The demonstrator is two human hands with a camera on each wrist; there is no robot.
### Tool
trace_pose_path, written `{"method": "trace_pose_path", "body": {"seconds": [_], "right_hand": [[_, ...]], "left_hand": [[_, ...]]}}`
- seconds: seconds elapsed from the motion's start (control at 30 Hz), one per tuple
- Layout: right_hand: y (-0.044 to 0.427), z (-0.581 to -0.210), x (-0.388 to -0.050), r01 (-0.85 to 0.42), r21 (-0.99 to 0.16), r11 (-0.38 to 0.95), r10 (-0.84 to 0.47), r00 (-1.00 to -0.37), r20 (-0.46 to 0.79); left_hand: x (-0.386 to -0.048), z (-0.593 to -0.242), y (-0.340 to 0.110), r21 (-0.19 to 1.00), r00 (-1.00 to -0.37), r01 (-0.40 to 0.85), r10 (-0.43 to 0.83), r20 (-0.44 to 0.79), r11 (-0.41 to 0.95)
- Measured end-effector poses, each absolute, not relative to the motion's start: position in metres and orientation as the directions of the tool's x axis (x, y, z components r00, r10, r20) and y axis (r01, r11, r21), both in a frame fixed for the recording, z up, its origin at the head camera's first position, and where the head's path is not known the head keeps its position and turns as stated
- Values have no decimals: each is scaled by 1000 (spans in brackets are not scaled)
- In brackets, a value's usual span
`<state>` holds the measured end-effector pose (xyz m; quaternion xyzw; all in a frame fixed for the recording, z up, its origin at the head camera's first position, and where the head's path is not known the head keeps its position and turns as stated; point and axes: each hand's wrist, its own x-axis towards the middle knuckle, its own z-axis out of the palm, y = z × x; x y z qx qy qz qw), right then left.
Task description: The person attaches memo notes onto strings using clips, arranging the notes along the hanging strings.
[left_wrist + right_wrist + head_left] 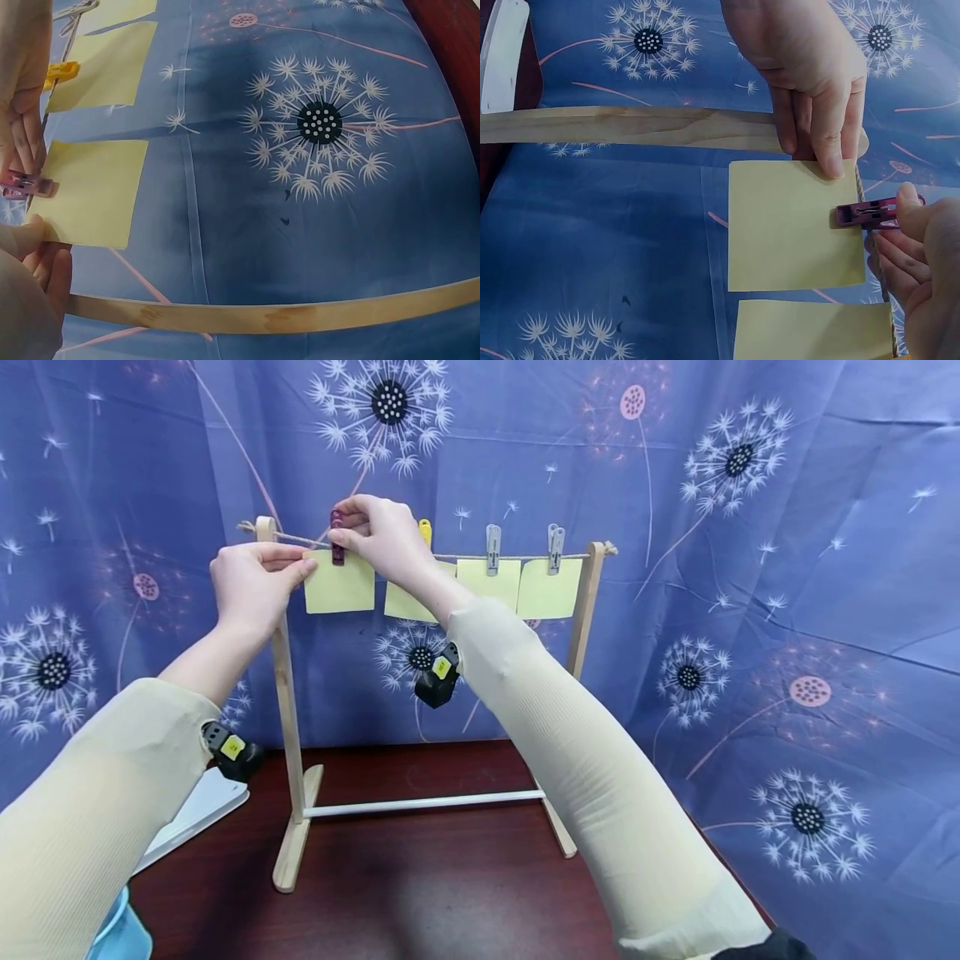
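At the left end of a string, a yellow paper square [340,589] hangs with a dark red clothespin [338,550] over its top edge. My right hand [390,539] pinches that clothespin by its upper end, between thumb and fingers. The paper's upper left corner is pinched by my left hand [251,585]. In the right wrist view the clothespin [859,214] straddles the paper's edge and the twine [887,289]. Further right hang more paper squares [550,589], held by a yellow clothespin [425,531] and grey clothespins [492,550].
The string is tied between two wooden posts [287,710] of a stand, joined low down by a white rod [423,803]. The stand is on a dark red table [450,893]. A white object [198,814] and a blue container [123,935] lie at the left. Behind hangs a dandelion-patterned curtain [750,568].
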<state>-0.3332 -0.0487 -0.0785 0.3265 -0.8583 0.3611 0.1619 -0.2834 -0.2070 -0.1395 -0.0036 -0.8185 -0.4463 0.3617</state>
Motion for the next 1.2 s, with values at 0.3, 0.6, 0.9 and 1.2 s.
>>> {"method": "trace_pose_path", "body": {"seconds": [0.3, 0.6, 0.9, 1.2], "right_hand": [[-47, -80, -332, -689, -487, 537, -456, -722, 520], [-36, -97, -333, -809, -441, 390, -381, -578, 722], [-17, -120, -323, -925, -296, 238, -334, -364, 869], [2, -155, -317, -975, -137, 176, -249, -179, 952]], "left_hand": [[-282, -145, -203, 737, -704, 369, -347, 620, 567], [-277, -151, -197, 767, -705, 381, -374, 602, 516], [-270, -174, -183, 747, -594, 424, -465, 656, 512], [-266, -225, -168, 615, -547, 555, -311, 777, 560]]}}
